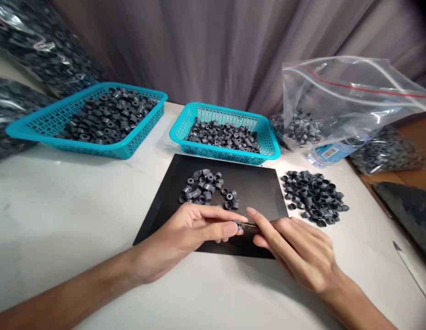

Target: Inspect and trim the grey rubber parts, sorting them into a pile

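My left hand (195, 227) pinches a small grey plastic ring (239, 225) between thumb and fingertips over the near part of a black mat (257, 183). My right hand (295, 250) is closed on a thin dark tool (251, 225) whose tip meets that ring. A cluster of the same grey rings (207, 190) lies on the mat just beyond my left hand. A second pile of rings (314, 195) sits on the white table (61, 211) to the right of the mat.
Two turquoise baskets hold more grey rings, a large one (34, 126) at back left and a smaller one (271, 146) behind the mat. Clear zip bags (350, 96) with rings stand at back right. A blade (412, 270) lies near the right edge.
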`<state>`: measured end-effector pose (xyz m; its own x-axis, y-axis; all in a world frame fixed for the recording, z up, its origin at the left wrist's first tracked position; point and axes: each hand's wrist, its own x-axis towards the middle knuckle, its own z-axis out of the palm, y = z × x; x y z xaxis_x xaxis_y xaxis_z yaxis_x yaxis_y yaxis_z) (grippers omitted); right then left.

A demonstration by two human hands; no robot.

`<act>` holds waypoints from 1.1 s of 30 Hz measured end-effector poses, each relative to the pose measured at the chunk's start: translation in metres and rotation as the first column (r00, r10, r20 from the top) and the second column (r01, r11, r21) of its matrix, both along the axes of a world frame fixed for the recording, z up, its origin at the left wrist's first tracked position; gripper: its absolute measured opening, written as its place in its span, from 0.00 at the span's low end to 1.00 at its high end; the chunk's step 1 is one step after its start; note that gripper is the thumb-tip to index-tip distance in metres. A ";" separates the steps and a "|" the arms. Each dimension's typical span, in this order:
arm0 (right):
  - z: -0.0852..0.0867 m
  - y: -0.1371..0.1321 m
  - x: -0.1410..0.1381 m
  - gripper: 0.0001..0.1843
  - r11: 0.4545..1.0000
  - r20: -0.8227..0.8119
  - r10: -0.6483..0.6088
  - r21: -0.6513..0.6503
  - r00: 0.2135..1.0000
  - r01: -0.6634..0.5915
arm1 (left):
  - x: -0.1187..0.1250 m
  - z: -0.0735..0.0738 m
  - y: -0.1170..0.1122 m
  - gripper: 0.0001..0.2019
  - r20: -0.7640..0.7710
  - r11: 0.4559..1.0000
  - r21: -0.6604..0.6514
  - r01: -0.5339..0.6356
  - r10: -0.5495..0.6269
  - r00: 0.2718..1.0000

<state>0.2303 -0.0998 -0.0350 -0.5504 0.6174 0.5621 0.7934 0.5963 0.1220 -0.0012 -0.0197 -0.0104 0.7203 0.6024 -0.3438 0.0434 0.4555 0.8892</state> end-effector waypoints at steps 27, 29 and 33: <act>-0.002 0.002 0.002 0.33 0.999 -0.067 0.021 -0.032 0.998 -0.023 | -0.002 -0.009 0.004 0.13 0.003 0.997 0.075 0.025 -0.026 1.000; -0.003 0.002 0.006 0.32 0.999 -0.103 -0.033 -0.022 0.994 0.031 | -0.002 -0.009 0.005 0.12 -0.030 0.982 0.187 0.028 -0.023 0.999; -0.007 0.007 0.015 0.26 0.962 -0.173 -0.271 -0.059 0.947 0.265 | -0.004 -0.013 0.003 0.09 -0.146 0.785 0.618 0.032 0.074 0.987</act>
